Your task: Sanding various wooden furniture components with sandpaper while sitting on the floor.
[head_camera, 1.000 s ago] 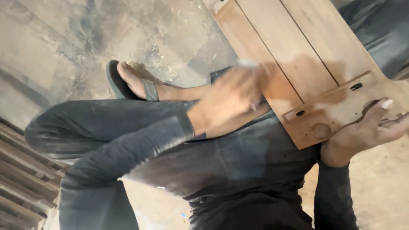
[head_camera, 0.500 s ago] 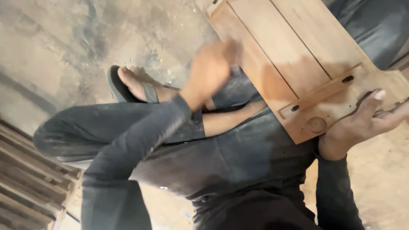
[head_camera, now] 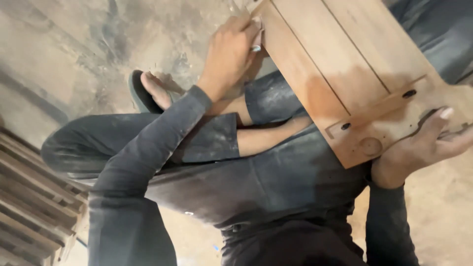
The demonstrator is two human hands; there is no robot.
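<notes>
The person sits low with legs folded, dusty dark trousers and sleeves filling the middle of the view. A wooden panel, made of joined boards with a cross batten and a few dark holes near its close end, lies tilted across the lap and reaches off toward the far right.

The left hand is at the panel's left edge, far up the board, fingers curled and pressed against the wood around a small pale piece; what that piece is, I cannot tell. A ring shows on one finger.

The right hand grips the panel's near end from below, thumb on top beside the batten, fingers wrapped under the edge, holding it up.

One foot in a dark sandal rests on the dusty concrete floor to the left. Slatted wooden pieces lie stacked at the near left.
</notes>
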